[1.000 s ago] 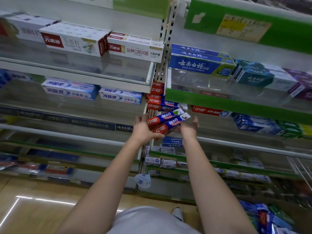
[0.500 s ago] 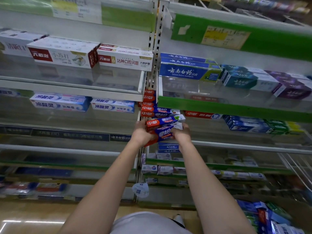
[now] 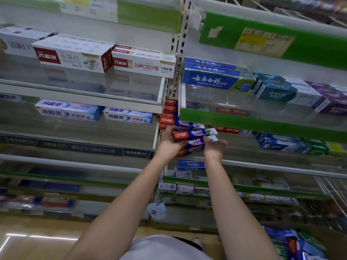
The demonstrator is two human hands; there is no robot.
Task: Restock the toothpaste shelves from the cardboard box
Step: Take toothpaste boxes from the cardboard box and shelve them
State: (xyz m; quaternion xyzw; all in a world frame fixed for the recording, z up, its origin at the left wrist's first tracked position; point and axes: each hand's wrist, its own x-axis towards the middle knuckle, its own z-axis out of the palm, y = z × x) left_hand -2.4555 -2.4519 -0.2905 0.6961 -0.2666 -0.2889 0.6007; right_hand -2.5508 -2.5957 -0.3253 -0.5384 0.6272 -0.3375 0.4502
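Both hands hold a small stack of red-and-blue toothpaste boxes (image 3: 191, 140) at the front of the shelf bay just right of the white slotted upright (image 3: 178, 59). At least three boxes show in the stack: the top one, with a red end panel and blue middle, and two more under it. The left hand (image 3: 168, 145) has its grip curled round the red ends of the boxes, thumb over the top one; the right hand (image 3: 215, 147) has its grip closed on the opposite, white-tipped ends. Directly behind the held stack, against the upright, stands a pile of the same red-and-blue boxes (image 3: 170, 114), about five red ends visible one above another. Right of the upright, one shelf higher, lie three dark blue boxes (image 3: 212, 76) stacked, then a teal box (image 3: 274, 89) and a purple one (image 3: 332, 102). Left of the upright, the upper shelf carries two white boxes with red labels (image 3: 105, 57), and the shelf below it two pale blue-and-white piles (image 3: 97, 112). Far below and right of the upright, at the frame's lower right corner, the cardboard box (image 3: 330, 239) holds a jumble of blue, red and green toothpaste cartons (image 3: 293, 243); their number cannot be told.
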